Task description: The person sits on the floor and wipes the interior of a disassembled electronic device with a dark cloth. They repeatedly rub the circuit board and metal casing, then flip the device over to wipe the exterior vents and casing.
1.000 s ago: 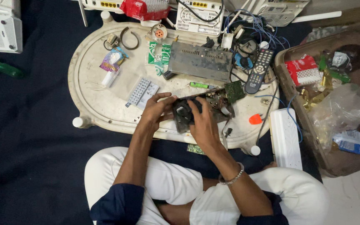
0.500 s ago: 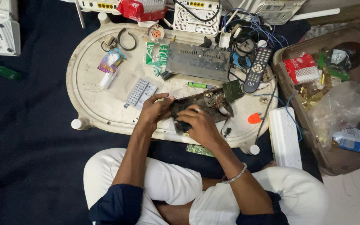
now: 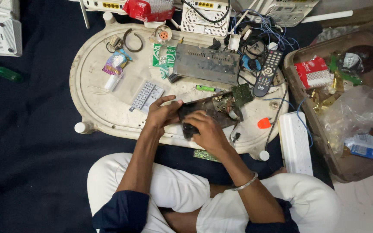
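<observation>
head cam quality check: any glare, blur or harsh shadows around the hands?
Head view: even, soft light, with no hard shadows on the white tray. Left hand and right hand look sharp, no motion blur, and so does the dark circuit board they hold. Mild glare only on the clear plastic bag. Dark cloth shows little detail.

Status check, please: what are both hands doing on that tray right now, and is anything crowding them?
Left hand and right hand both gripping the dark circuit board. Board held low over the white tray. Keypad panel and remote close by, not touching.
</observation>
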